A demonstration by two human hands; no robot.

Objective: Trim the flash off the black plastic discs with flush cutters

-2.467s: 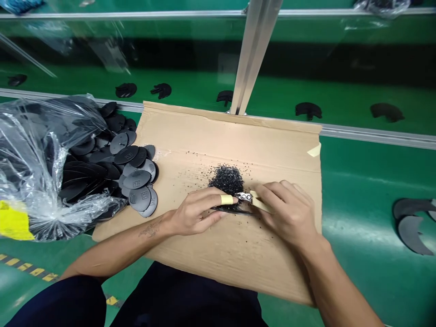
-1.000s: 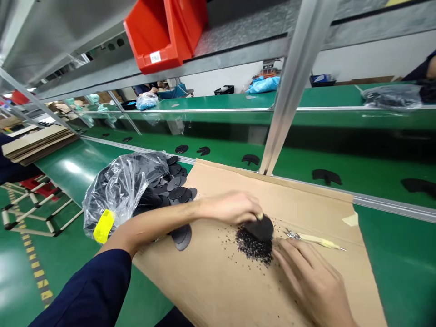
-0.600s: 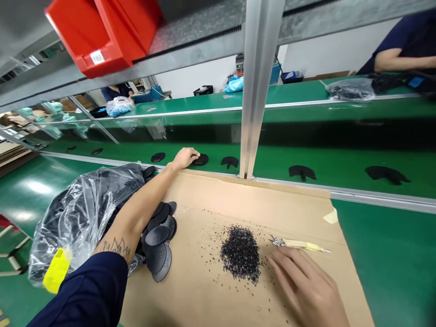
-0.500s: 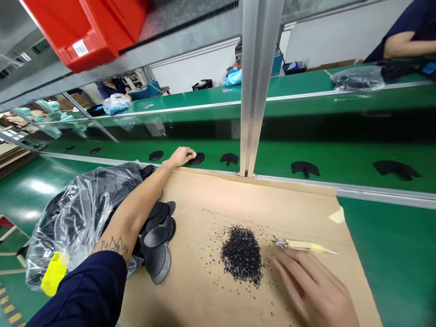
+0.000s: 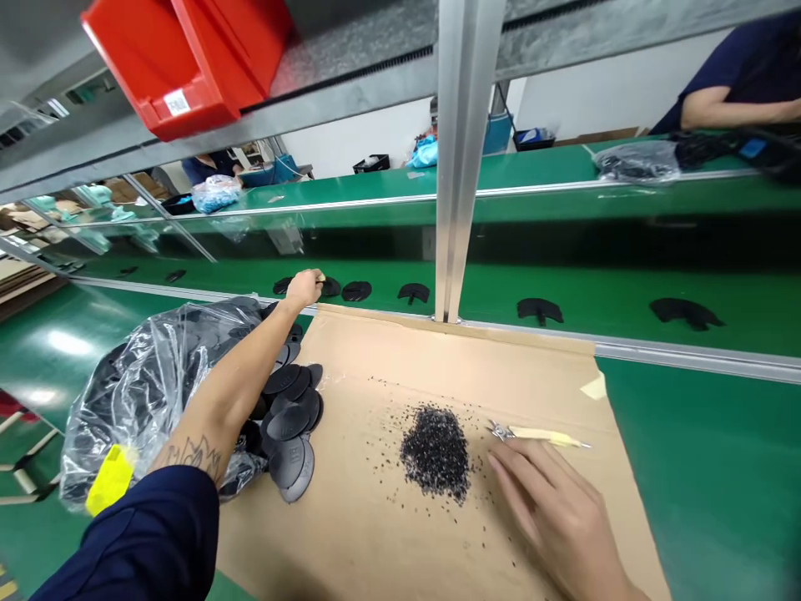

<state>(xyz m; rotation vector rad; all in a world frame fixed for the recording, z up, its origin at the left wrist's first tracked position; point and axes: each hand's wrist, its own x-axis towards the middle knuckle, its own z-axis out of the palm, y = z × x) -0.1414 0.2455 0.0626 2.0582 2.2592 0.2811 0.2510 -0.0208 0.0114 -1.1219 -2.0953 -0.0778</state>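
Note:
At the green strip behind the work table, my left hand (image 5: 305, 287) has its fingers bunched at the edge of a black disc (image 5: 330, 287). A pale yellowish cover shows on a fingertip. Another black disc (image 5: 356, 290) lies just right of it, and one more (image 5: 284, 285) is partly behind the hand. My right hand (image 5: 556, 501) is closed on nippers (image 5: 543, 435) with pale yellow handles, jaws pointing left. Left of the jaws lies a heap of tiny black pieces (image 5: 435, 451) on brown paper (image 5: 350, 534).
Overlapping black oval discs (image 5: 291, 459) spill beside a clear plastic bag (image 5: 163, 376) on the left. A metal post (image 5: 463, 167) rises in front of the strip. Fan-shaped black parts (image 5: 539, 310) lie along it. A red bin (image 5: 188, 67) sits overhead. A co-worker's arm (image 5: 732, 108) shows across.
My left hand has shifted left along the strip, from one black disc to the disc beside it. The view has moved slightly. My right hand keeps the nippers beside the heap.

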